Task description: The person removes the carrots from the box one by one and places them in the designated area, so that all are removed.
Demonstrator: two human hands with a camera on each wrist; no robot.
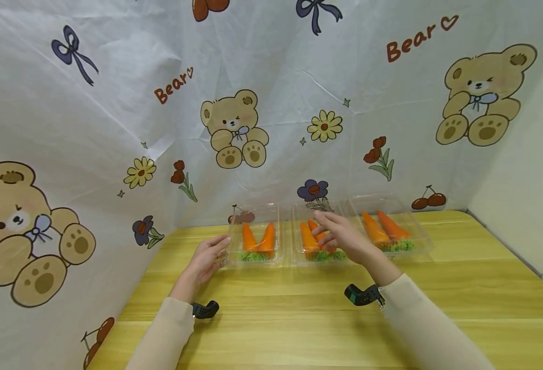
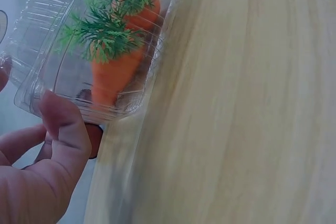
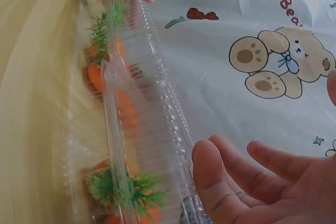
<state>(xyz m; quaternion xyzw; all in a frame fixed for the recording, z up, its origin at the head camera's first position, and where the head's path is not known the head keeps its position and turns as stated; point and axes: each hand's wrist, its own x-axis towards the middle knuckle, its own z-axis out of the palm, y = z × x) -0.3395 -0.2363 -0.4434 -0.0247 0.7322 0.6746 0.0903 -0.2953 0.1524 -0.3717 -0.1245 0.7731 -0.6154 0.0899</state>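
Three clear plastic boxes stand in a row along the back of the table. The left box [image 1: 257, 261], middle box [image 1: 300, 259] and right box [image 1: 421, 241] each hold orange carrots with frilly green tops. At the near left side of the left box is my left hand [image 1: 206, 259], its thumb [image 2: 63, 116] touching the corner and its other fingers loosely bent. My right hand [image 1: 345, 239] hovers in front of the middle box, fingers spread and holding nothing, partly covering the carrots [image 1: 309, 239]. Whether the lids are latched, I cannot tell.
Behind the boxes hangs a white sheet [image 1: 271, 61] printed with bears and flowers. The wooden table [image 1: 271, 318] extends toward me under both forearms. A plain wall [image 1: 516, 200] borders the right side. Black wrist devices [image 1: 205, 310] are strapped on.
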